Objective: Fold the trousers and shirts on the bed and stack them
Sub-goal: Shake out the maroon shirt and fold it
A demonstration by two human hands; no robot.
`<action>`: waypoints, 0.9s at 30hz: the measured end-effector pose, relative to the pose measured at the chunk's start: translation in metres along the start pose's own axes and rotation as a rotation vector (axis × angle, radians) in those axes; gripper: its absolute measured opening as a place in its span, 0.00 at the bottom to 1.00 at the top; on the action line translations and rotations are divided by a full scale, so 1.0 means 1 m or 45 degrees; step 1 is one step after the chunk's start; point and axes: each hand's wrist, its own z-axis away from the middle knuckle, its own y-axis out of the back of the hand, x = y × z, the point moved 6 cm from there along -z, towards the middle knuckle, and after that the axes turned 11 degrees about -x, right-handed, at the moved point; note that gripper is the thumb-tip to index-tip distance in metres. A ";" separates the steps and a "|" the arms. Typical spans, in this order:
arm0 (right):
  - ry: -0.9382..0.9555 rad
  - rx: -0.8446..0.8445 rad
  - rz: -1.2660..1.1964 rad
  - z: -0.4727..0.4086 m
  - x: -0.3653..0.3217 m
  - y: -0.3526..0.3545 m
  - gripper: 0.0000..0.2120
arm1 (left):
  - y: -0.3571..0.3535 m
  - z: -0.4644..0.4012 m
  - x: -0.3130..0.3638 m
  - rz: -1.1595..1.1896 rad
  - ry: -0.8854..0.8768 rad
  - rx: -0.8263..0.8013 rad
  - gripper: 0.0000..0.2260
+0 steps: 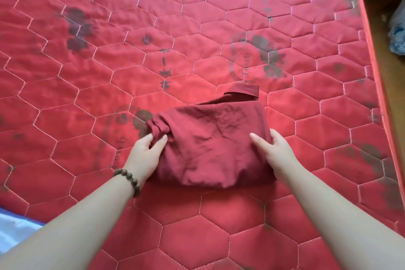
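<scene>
1. Closest to me are the two bare arms, reaching out over the red quilted bed (219, 226). The left wrist wears a brown bead bracelet (129, 180).

2. A bit of white and blue cloth (15, 226) peeks in at the near left corner. I cannot tell what it is.

3. The left hand (146, 151) has its fingers and thumb curled round a bunched-up corner of the dark red shirt (210, 142). It pinches that knot of cloth tight.

4. The right hand (271, 149) grips the other side of the shirt. Its thumb lies on top and its fingers tuck under the edge.

5. The shirt is a small folded bundle in the middle of the bed, right between the two hands. Its long side runs left to right, from one hand to the other. Both hands are touching it, so neither one is closer.

6. I think the fold is nearly done. The next move looks like lifting it or setting it down neatly, with both hands together.

7. Behind the bundle, a collar or cuff (243, 91) sticks up.

8. Farther off, the bed has dark flower prints and some round stamps with marks. They are too faded to read.

9. Past the right edge of the bed is something pale blue (397, 35). I see no stack yet.
</scene>
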 end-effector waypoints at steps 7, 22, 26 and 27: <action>0.482 0.145 0.134 -0.005 -0.060 0.006 0.09 | 0.011 -0.017 0.030 0.347 -0.185 0.108 0.07; 0.051 0.423 0.590 -0.034 -0.014 0.010 0.11 | 0.012 -0.037 0.014 -0.458 -0.170 0.300 0.10; 0.004 0.440 0.509 -0.015 -0.005 0.007 0.11 | 0.012 -0.040 0.023 -0.573 -0.157 0.280 0.11; -0.033 0.406 0.514 -0.011 -0.001 0.005 0.12 | 0.013 -0.040 0.027 -0.646 -0.105 0.295 0.10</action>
